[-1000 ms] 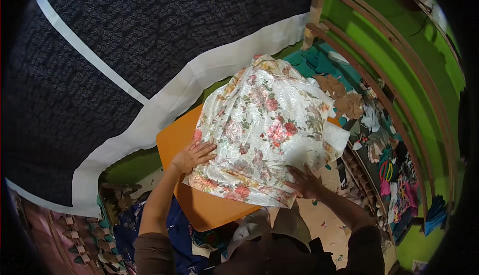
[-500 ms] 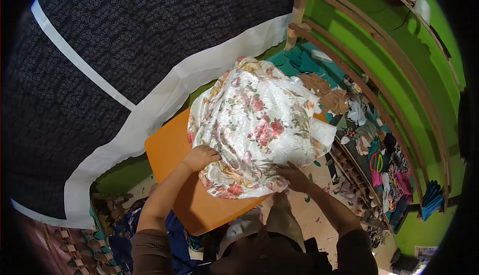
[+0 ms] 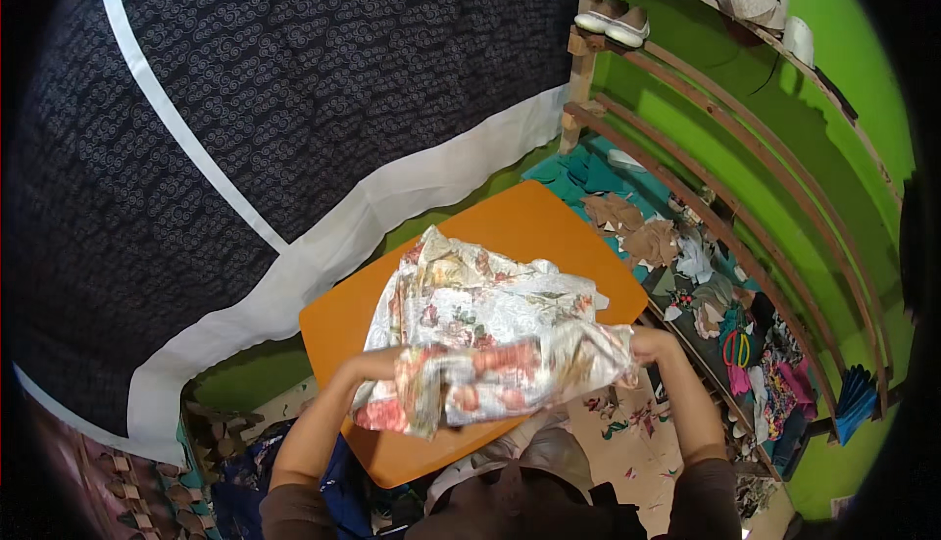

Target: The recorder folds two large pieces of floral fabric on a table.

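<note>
A white cloth with red and pink flowers [image 3: 490, 310] lies bunched over an orange tabletop [image 3: 549, 217]. Its near part is lifted and folded over, blurred by motion. My left hand [image 3: 380, 363] is closed on the left side of this raised fold, its fingertips hidden by the fabric. At the right end of the fold, my right hand [image 3: 647, 345] grips the cloth's edge with bent fingers. The far part of the cloth still rests on the tabletop, between both arms.
Dark patterned curtain with white borders [image 3: 343, 99] hangs at the far left. Along the green wall at right runs a wooden rack [image 3: 745, 119] with white-soled shoes [image 3: 615, 23]. Fabric scraps [image 3: 652, 241] and red-and-yellow loop handles [image 3: 735, 350] lie below it. Scraps litter the floor [image 3: 627, 462].
The cloth, spread wide before, is now gathered nearer me, with its near edge lifted and folded. My right hand has moved right and grips its edge. More of the tabletop shows.
</note>
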